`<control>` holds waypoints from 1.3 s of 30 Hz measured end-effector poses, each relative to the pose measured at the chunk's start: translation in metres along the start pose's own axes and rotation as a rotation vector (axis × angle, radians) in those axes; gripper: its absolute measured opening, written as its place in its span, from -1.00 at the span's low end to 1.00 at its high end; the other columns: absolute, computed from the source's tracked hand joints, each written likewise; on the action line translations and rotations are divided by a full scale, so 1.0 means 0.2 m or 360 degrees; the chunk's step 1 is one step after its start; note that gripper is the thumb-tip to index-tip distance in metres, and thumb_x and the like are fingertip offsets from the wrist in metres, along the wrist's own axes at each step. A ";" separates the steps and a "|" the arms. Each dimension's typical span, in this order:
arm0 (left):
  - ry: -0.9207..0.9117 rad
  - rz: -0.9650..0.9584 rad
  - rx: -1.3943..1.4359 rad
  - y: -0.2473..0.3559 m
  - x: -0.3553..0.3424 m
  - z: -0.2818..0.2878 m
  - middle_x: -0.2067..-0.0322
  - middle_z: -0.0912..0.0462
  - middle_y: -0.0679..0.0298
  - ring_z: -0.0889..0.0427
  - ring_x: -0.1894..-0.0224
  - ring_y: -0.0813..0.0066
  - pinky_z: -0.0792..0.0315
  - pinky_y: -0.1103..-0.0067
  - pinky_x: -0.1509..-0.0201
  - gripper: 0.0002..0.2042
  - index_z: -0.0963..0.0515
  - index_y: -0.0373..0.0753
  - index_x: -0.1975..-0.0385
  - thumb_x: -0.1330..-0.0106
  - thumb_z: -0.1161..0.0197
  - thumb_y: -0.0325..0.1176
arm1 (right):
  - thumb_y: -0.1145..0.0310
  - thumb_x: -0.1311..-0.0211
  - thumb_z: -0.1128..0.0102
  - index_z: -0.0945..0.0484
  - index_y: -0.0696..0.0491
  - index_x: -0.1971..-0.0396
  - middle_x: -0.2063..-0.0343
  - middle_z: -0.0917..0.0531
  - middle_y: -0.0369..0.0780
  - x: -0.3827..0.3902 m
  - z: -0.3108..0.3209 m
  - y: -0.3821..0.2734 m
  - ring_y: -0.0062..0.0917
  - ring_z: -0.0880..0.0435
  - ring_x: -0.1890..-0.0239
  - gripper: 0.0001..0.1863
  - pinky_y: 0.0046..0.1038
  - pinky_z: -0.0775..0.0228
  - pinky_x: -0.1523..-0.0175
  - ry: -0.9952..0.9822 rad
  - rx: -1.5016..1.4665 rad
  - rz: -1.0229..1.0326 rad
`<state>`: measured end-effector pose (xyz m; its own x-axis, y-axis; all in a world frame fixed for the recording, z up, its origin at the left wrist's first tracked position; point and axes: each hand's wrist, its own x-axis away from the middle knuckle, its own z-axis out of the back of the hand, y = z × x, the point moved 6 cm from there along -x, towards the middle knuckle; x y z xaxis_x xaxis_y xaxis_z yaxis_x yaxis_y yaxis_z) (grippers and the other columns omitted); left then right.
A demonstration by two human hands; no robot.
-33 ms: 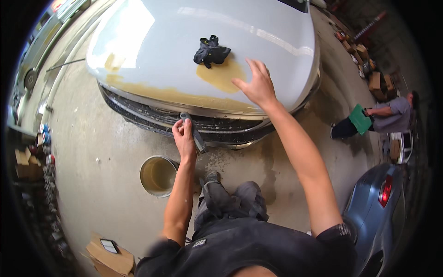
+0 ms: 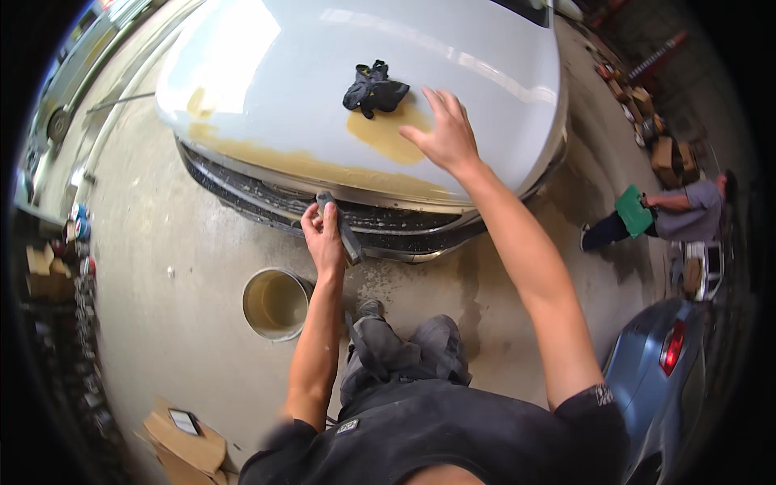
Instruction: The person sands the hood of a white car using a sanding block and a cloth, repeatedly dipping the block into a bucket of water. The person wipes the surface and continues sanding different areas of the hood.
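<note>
My left hand (image 2: 323, 239) grips a long grey sanding block (image 2: 348, 242) by its upper end, in front of the car's bumper (image 2: 404, 234). My right hand (image 2: 449, 137) holds nothing. Its fingers and thumb are spread at the right edge of a tan patch (image 2: 380, 136) on the pale car hood (image 2: 453, 65); whether it touches the surface I cannot tell. Crumpled black gloves (image 2: 375, 90) lie on the hood just above that patch. A second tan band (image 2: 283, 164) runs along the hood's front edge.
A bucket of murky liquid (image 2: 276, 304) stands on the floor left of my feet. To the right, a person (image 2: 687, 210) carries a green object (image 2: 634, 212); behind is a blue car (image 2: 647, 347). A cardboard box (image 2: 190, 440) with a phone-like device on it lies lower left.
My right hand has shifted slightly left and up across the hood. My left hand keeps its hold on the sanding block. The whole view has moved a little.
</note>
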<state>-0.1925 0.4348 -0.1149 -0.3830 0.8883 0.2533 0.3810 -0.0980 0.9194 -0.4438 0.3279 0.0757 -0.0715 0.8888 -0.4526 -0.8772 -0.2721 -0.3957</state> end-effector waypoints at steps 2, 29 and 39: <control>0.0231 -0.0181 -0.0355 -0.01 -0.01 -0.10 -0.07 -0.40 0.06 -0.46 -0.04 0.26 -0.39 0.41 -0.18 -0.39 -0.42 -0.26 -0.26 -0.37 -0.38 0.01 | -0.19 0.00 -0.48 -0.34 -0.21 -0.43 -0.44 -0.23 0.01 -0.28 -0.20 0.02 -0.03 -0.15 -0.50 -0.04 -0.03 -0.09 -0.51 -0.0089 0.0128 0.0205; 0.1423 -0.1118 -0.1121 -0.15 0.47 -1.02 -0.27 -0.31 -0.17 -0.36 -0.25 -0.07 -0.29 0.21 -0.36 -0.41 -0.54 -0.14 -0.29 -0.34 -0.34 0.04 | 0.23 0.09 -0.44 -0.66 -0.09 0.31 0.04 -0.59 -0.26 0.08 -0.22 0.58 -0.28 -0.48 -0.10 -0.72 -0.21 -0.29 -0.04 -0.0282 -0.0413 0.1645; 0.1509 -0.0931 -0.1355 -0.21 0.27 -0.77 -0.17 -0.40 -0.21 -0.40 -0.21 -0.17 -0.31 0.16 -0.34 -0.45 -0.62 -0.32 -0.15 -0.29 -0.38 -0.04 | 0.25 0.02 -0.42 -0.60 -0.02 0.60 0.48 -0.63 -0.24 -0.02 -0.27 0.44 -0.35 -0.63 0.32 -0.82 -0.26 -0.44 0.19 -0.0212 -0.0518 0.1626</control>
<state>-0.3581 0.4185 -0.0928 -0.8522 0.2911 -0.4347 -0.5190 -0.3656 0.7727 -0.4947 0.2803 -0.0009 -0.7660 0.2136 -0.6064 -0.2063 -0.9750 -0.0827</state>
